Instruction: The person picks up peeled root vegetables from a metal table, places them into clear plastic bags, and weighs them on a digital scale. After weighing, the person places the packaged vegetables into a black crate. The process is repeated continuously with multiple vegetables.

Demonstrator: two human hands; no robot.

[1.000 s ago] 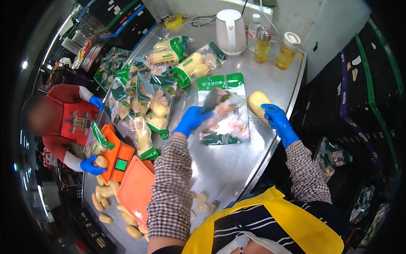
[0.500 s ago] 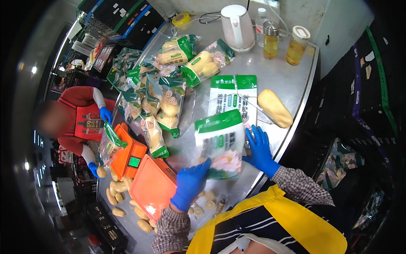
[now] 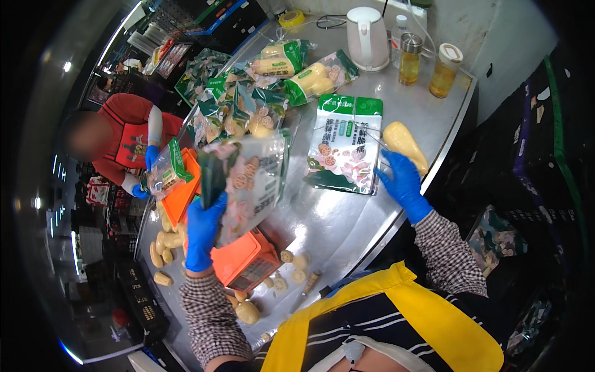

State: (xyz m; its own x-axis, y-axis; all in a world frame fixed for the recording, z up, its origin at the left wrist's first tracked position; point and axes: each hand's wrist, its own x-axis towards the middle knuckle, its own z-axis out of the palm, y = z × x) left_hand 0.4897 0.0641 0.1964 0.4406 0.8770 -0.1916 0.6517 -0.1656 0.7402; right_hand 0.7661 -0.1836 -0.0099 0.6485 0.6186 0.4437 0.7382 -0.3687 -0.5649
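Observation:
My left hand [image 3: 204, 232], in a blue glove, grips an edge of a flat, partly clear packaging bag [image 3: 259, 186] with green ends and printed lotus slices. The bag is tilted above the orange scale [image 3: 248, 263] and somewhat blurred. My right hand [image 3: 403, 183], also blue-gloved, has its fingers apart at the right edge of a stack of flat green-and-white bags [image 3: 344, 149], which a thin cord or wire crosses. Just beyond those fingers lies a peeled lotus root [image 3: 404, 144]. Whether the right fingertips touch the stack or the root I cannot tell.
Filled lotus root bags [image 3: 322, 77] pile up at the far left. A kettle [image 3: 367, 40], a bottle and two tea jars [image 3: 445, 71] stand at the back. Cut root ends and a wooden-handled knife [image 3: 312, 282] lie nearby. At left, a co-worker [image 3: 133, 133] handles another bag [image 3: 170, 170].
My left hand has carried the bag leftward, off the stack and over the orange scale. My right hand has shifted slightly up and right, toward the peeled root.

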